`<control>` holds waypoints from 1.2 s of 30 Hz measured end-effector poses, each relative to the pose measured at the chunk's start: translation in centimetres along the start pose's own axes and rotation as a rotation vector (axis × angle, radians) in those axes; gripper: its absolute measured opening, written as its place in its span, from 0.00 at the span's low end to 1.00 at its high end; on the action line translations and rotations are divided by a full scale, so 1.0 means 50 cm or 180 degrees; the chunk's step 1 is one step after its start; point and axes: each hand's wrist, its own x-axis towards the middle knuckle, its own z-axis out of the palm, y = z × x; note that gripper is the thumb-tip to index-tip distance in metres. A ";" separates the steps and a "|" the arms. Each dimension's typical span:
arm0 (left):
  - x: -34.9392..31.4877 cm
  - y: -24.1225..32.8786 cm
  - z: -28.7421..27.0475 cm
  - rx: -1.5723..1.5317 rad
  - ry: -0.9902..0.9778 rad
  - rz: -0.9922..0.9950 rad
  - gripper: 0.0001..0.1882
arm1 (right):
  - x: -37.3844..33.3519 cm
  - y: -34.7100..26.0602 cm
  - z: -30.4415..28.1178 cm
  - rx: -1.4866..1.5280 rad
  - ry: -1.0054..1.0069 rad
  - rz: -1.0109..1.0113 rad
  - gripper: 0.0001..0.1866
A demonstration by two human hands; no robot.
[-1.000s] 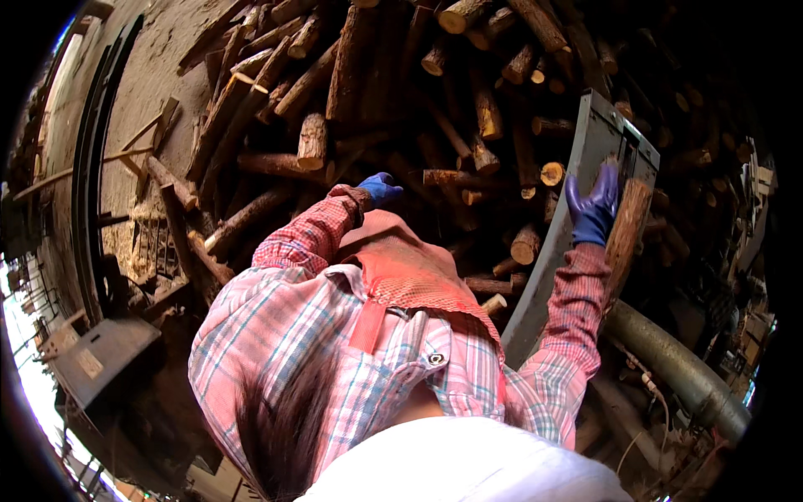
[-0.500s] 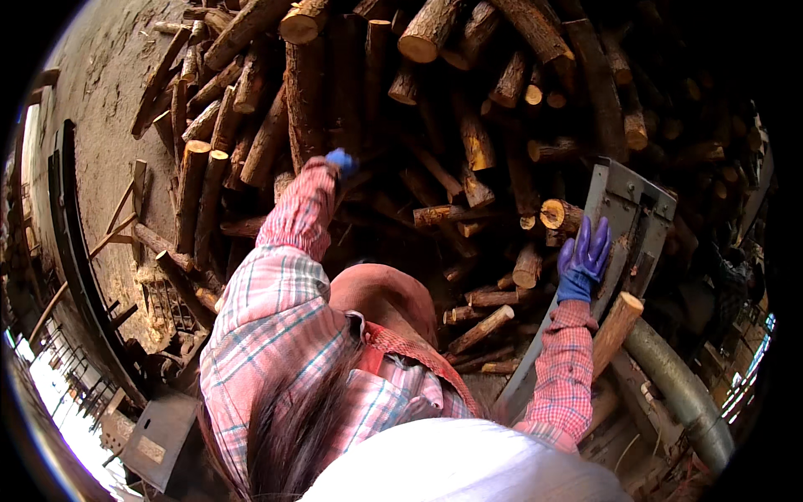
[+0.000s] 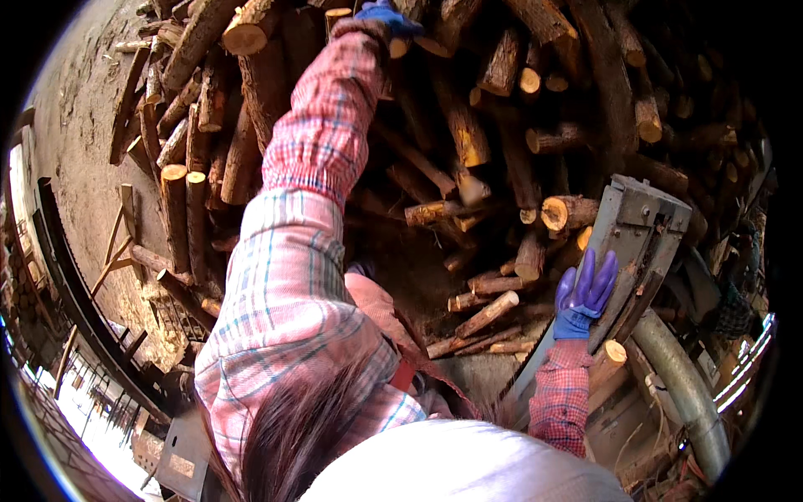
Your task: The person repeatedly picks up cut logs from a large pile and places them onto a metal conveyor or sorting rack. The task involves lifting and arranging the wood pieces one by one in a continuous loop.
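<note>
My left arm stretches far forward over the log pile. My left hand (image 3: 386,17), in a blue glove, is at the top edge of the view against the ends of cut logs (image 3: 400,47); its fingers are partly cut off and blurred, so their grip cannot be made out. My right hand (image 3: 589,289), in a purple and blue glove, lies with spread fingers against the side of a grey metal beam (image 3: 640,219). Just below that hand, a short peeled log (image 3: 608,358) rests beside the beam.
Bark-covered logs are heaped ahead, with thick ones (image 3: 245,35) at the upper left. Smaller pieces (image 3: 489,314) lie near the beam's foot. A round metal pipe (image 3: 682,393) runs at the lower right. Wooden sticks (image 3: 117,238) stand on the dirt ground (image 3: 79,151) to the left.
My left hand has moved forward from the pile's near part to logs at the top edge. My body leans farther forward. The right hand stays on the beam, which sits slightly lower in view.
</note>
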 end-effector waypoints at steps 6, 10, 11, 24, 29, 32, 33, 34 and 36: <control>0.020 0.009 0.006 0.0310 0.0145 -0.0324 0.66 | 0.006 -0.003 -0.003 0.0014 0.0175 -0.0048 0.24; -0.041 -0.108 0.003 0.1025 0.0063 0.1760 0.48 | -0.008 0.001 0.014 0.0061 0.0312 0.0034 0.26; -0.070 -0.152 -0.002 0.1226 0.0008 0.2249 0.44 | -0.014 0.007 0.018 0.0055 0.0169 0.0103 0.27; -0.957 -0.395 0.232 -0.5674 -0.2001 -0.0663 0.37 | -0.043 -0.595 0.022 0.6543 -0.1794 0.2741 0.45; -1.139 -0.490 0.337 -0.1940 -0.0261 0.1088 0.37 | -0.203 -0.735 0.033 0.8643 -0.3703 0.3064 0.35; -1.170 -0.471 0.408 -0.2634 -0.0269 0.0924 0.34 | -0.234 -0.668 -0.027 0.8202 -0.4011 0.3263 0.34; -1.179 -0.445 0.415 -0.2548 -0.0098 0.1130 0.30 | -0.240 -0.641 -0.049 0.8281 -0.3444 0.2748 0.34; -1.197 -0.403 0.425 -0.2366 -0.0009 0.1068 0.26 | -0.249 -0.602 -0.069 0.8736 -0.3326 0.2351 0.34; -1.208 -0.288 0.425 -0.5108 -0.1395 -0.0110 0.27 | -0.255 -0.499 -0.093 0.8528 -0.3489 0.2663 0.29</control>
